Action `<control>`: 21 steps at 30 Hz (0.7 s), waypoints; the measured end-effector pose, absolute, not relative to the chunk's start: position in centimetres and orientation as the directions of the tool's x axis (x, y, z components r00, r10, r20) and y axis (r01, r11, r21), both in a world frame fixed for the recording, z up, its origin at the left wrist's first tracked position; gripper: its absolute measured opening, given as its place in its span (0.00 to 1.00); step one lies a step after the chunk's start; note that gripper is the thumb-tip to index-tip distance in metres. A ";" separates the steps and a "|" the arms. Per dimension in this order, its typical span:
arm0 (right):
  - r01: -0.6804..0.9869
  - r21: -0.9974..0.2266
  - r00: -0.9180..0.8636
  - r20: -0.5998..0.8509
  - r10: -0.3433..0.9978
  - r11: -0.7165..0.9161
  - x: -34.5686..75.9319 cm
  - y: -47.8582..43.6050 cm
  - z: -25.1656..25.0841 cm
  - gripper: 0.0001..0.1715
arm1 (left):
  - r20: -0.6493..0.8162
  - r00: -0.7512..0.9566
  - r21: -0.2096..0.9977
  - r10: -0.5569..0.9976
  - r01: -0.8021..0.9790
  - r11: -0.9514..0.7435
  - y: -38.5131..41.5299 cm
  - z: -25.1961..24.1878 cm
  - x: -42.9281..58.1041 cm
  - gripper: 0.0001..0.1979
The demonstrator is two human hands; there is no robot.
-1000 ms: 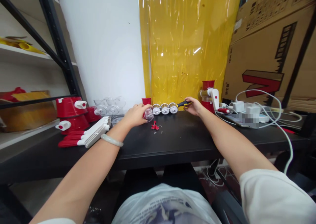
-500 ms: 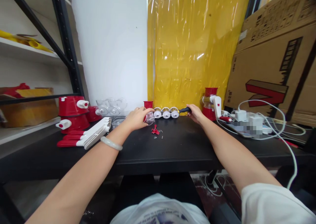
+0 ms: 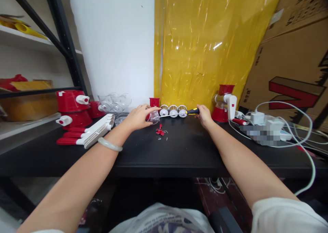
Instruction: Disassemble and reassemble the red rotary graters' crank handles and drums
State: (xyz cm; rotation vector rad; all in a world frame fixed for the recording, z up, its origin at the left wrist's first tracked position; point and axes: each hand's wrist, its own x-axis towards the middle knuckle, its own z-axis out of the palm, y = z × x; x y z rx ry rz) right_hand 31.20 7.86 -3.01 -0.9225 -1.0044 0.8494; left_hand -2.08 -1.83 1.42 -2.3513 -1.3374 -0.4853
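My left hand (image 3: pixel 140 116) is closed around a clear plastic part with a red end (image 3: pixel 154 117), held low over the black table. In my right hand (image 3: pixel 204 115) is the black and yellow handle of a screwdriver (image 3: pixel 192 111). Its long shaft points left, and the tip meets the clear part. Just in front of the part lie small red plastic pieces (image 3: pixel 160 131) and a few tiny metal pins or screws (image 3: pixel 166 132). Behind the shaft, three round drums with white ends (image 3: pixel 173 112) stand in a row, with a red cup-shaped part (image 3: pixel 154 102) beside them.
On the left are stacked red housings (image 3: pixel 70 106), white crank handles with red grips (image 3: pixel 94 132) and clear plastic parts (image 3: pixel 115 101). An assembled red and white grinder (image 3: pixel 223 104) stands at right, near white chargers and cables (image 3: pixel 257 116). A large cardboard box (image 3: pixel 287 65) leans behind.
The view has shifted slightly. Both hands keep their holds, and the screwdriver still reaches from my right hand to the clear part, its shaft now more level.
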 end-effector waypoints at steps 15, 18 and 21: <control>-0.209 -0.920 0.275 0.269 0.923 0.331 30.5 7.5 -4.7 0.24 | 0.507 0.454 -0.091 0.733 0.873 -0.478 -1.8 1.0 -2.6 0.38; -0.267 -0.931 0.184 0.205 0.961 0.250 30.6 7.5 -5.1 0.20 | 0.505 0.455 -0.113 0.733 0.878 -0.466 -1.8 1.1 -2.6 0.37; -0.336 -0.927 0.149 0.122 0.981 0.167 30.7 7.4 -4.9 0.13 | 0.498 0.448 -0.119 0.742 0.883 -0.454 -1.7 1.2 -2.6 0.36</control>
